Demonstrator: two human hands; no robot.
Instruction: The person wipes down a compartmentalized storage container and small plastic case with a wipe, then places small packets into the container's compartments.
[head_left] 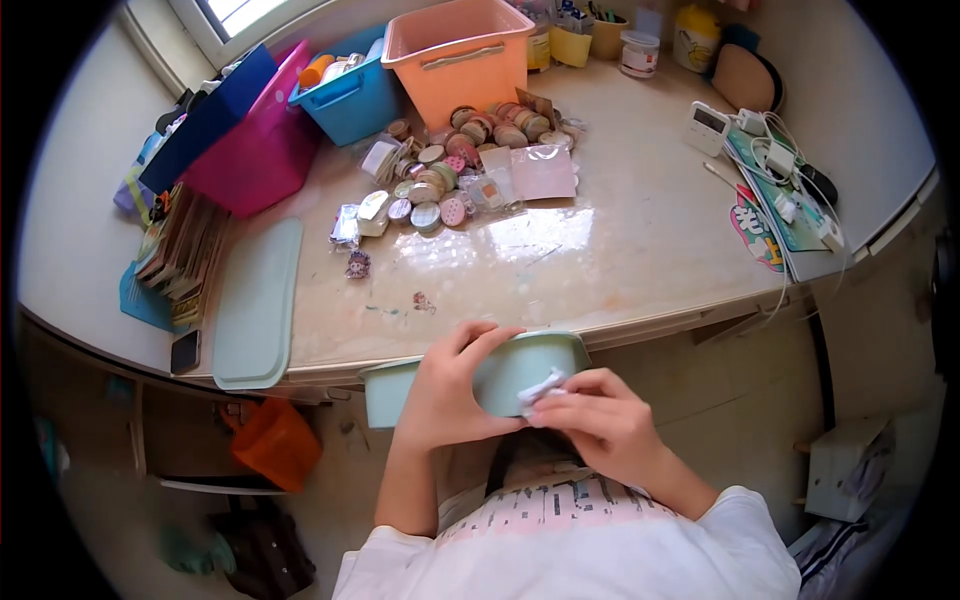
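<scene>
A pale green plastic box (540, 355) is held at the desk's front edge, close to my body. My left hand (445, 390) grips it, with the thumb along the near side and the fingers over the far side. In my right hand (610, 420), a crumpled white wipe (540, 390) is pinched and appears to touch the box near its right end. A flat pale green lid (258, 300) lies on the desk to the left.
Many washi tape rolls (425, 215) and small packets lie mid-desk. Behind them stand orange (460, 60), blue (350, 105) and pink (250, 150) bins. A phone (186, 352) rests at the left edge. Cables and chargers (780, 155) lie right. An orange container (280, 445) is below.
</scene>
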